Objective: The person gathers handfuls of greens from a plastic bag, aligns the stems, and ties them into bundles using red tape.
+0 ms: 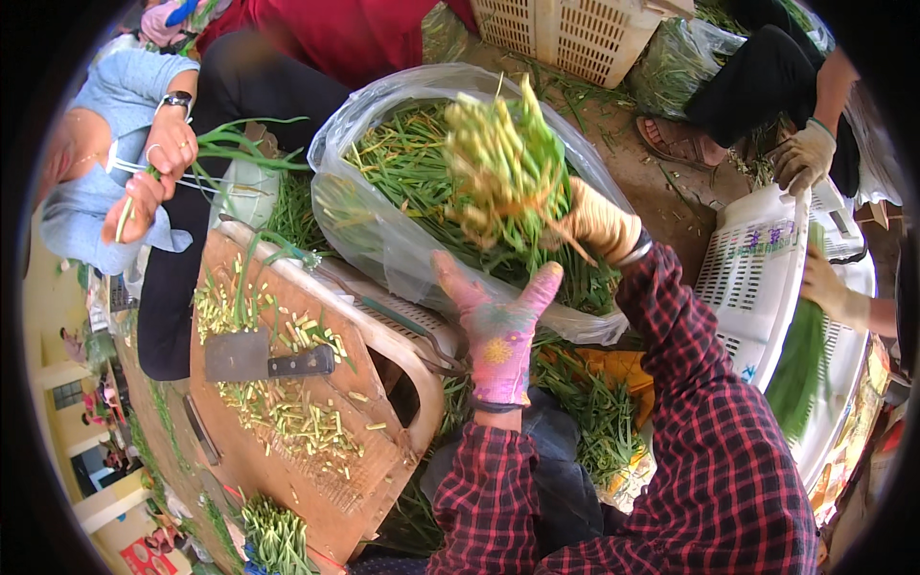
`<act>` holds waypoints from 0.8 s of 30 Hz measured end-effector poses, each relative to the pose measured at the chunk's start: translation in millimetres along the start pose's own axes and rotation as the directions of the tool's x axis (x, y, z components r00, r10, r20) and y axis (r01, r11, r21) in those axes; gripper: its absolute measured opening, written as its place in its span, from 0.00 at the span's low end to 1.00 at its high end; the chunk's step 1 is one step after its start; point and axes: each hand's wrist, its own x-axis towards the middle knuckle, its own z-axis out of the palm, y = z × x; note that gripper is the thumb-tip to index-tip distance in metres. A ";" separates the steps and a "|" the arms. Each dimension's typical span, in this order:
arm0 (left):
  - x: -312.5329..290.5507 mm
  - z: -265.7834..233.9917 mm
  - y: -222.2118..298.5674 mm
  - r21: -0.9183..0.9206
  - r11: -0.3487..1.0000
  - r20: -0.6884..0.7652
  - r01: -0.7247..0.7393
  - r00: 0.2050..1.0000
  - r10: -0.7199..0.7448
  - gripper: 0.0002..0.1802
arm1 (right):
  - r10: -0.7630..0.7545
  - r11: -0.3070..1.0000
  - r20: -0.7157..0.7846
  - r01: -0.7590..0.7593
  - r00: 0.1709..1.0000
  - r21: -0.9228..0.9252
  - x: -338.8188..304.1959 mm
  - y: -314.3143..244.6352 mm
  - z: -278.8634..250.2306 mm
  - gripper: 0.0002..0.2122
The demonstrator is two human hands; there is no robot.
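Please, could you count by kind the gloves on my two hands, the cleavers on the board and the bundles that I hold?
Pink glove: 1
Beige glove: 1
Cleaver: 1
Bundle of stalks: 1
Total: 4

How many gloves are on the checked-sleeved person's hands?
2: a pink glove on the left hand, and a tan glove on the right hand, which holds the green stalk bundle.

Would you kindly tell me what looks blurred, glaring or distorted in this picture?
In the head view, the stalk bundle in the gloved right hand is smeared, probably by motion; the long green leaves at right are streaked too; the clear plastic bag shows pale glare; the cleaver looks fairly crisp; and the building at far left tilts near the black fisheye rim.
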 end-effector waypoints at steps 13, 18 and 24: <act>-23.3 -21.4 -3.5 -0.605 0.784 0.246 0.139 0.969 0.017 0.26 | 0.108 0.698 0.097 -0.006 0.989 -0.716 -67.6 -84.1 35.6 0.44; -31.0 -17.3 -20.6 -0.794 0.566 0.359 0.222 0.922 0.142 0.26 | -0.182 0.853 0.149 0.231 0.972 -0.468 -63.0 -113.6 48.7 0.56; -27.3 -28.0 -43.2 -0.578 0.716 0.498 0.390 0.865 -0.069 0.22 | -0.175 0.729 0.216 0.274 0.961 -0.627 -63.4 -104.3 100.5 0.50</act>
